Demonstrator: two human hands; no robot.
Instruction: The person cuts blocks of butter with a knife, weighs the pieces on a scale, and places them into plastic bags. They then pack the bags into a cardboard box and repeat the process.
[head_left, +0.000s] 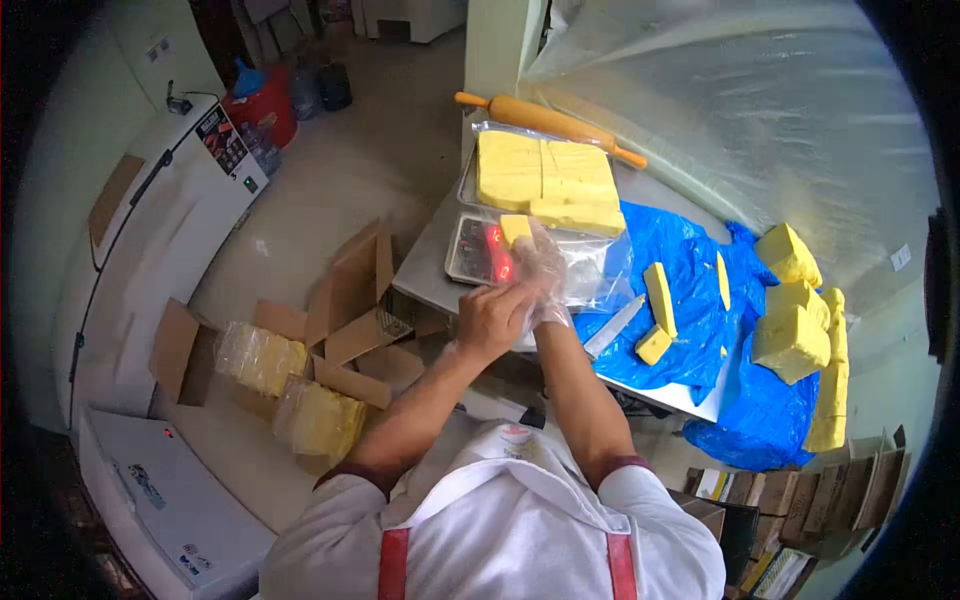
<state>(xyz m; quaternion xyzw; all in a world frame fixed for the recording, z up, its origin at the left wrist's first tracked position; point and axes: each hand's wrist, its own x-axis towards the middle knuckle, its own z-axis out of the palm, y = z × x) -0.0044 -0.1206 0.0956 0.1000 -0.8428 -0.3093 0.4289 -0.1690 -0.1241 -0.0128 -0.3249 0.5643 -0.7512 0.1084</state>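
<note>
My left hand (490, 322), bare, has its fingers bent together against the clear plastic glove (550, 292) near my right wrist. In that glove, my right hand (541, 262) is over the edge of a scale (466, 250) with a glowing red display. Its fingers are blurred by the plastic, next to a small yellow block (516, 230); whether they grip it is unclear. Behind it, large yellow slabs (510, 172) lie on clear film on a tray. A knife (612, 328) rests on blue plastic (627, 372) beside yellow strips (660, 300).
A rolling pin (545, 118) lies at the table's back. Thick yellow blocks (792, 335) stand at the right. Open cardboard boxes (350, 290) and wrapped yellow blocks (318, 420) are on the floor at left, near white freezers (165, 500). Plastic sheeting (740, 110) covers the wall.
</note>
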